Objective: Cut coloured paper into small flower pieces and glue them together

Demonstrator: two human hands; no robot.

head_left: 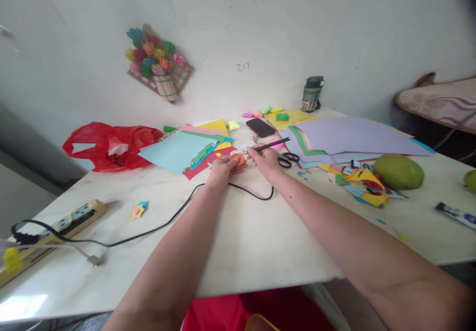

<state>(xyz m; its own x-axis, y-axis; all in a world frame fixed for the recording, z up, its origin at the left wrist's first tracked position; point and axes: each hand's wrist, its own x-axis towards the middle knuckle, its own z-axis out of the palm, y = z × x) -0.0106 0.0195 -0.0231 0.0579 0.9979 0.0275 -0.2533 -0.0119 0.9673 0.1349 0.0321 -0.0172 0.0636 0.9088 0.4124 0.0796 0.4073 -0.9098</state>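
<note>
Over the middle of the table, my left hand [222, 168] pinches a small round orange piece [238, 159] with a white edge. My right hand [265, 161] is closed on a slim black pen-like tool [273, 144], its tip pointing left, close to the orange piece. Whether the tip touches the piece I cannot tell. Black-handled scissors [288, 160] lie just right of my right hand. Behind my left hand are a red sheet [199, 165] and a green wavy paper strip [203, 156]. A dark phone [260, 127] lies beyond both hands.
Coloured paper sheets [357, 135] lie to the right, near paper scraps [366, 184] and a green mango [398, 171]. A black cable [156, 228] runs from a power strip [70, 224] to below my hands. A red plastic bag [111, 145] sits left; a bottle [312, 94] stands behind.
</note>
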